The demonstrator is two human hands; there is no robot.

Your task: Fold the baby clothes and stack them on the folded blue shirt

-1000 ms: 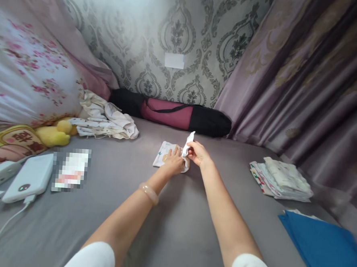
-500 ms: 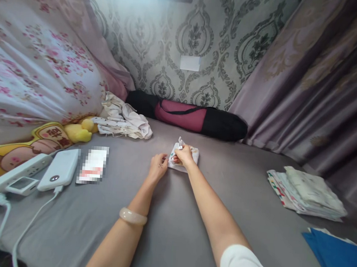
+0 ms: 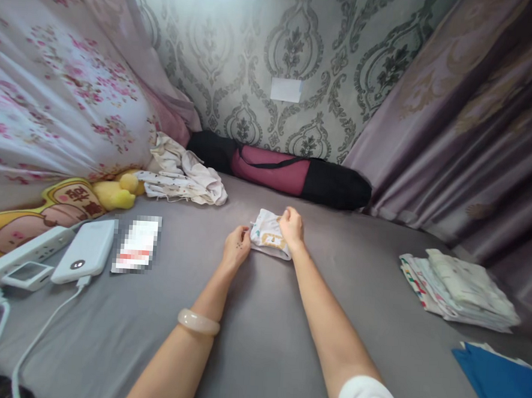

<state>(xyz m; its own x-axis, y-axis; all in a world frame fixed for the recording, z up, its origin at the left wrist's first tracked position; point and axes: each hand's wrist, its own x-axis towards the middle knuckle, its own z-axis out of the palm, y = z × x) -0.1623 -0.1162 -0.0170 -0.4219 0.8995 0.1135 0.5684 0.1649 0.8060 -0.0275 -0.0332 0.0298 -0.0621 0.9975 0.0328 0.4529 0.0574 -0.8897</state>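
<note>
A small white printed garment lies folded on the grey bed sheet in the middle of the view. My left hand pinches its left edge with curled fingers; a pale bangle circles that wrist. My right hand grips the right edge of the same garment, fingers closed on the cloth. Both forearms stretch out over the sheet towards it.
A stack of folded clothes sits at the right, blue cloth at the lower right. Crumpled clothes and a black and maroon bag lie by the wall. A power bank, power strip and plush toy are at the left.
My right hand lowered the raised flap of the garment and folded it flat, then slid to its right edge. My left hand shifted to its left edge. The view turned left.
</note>
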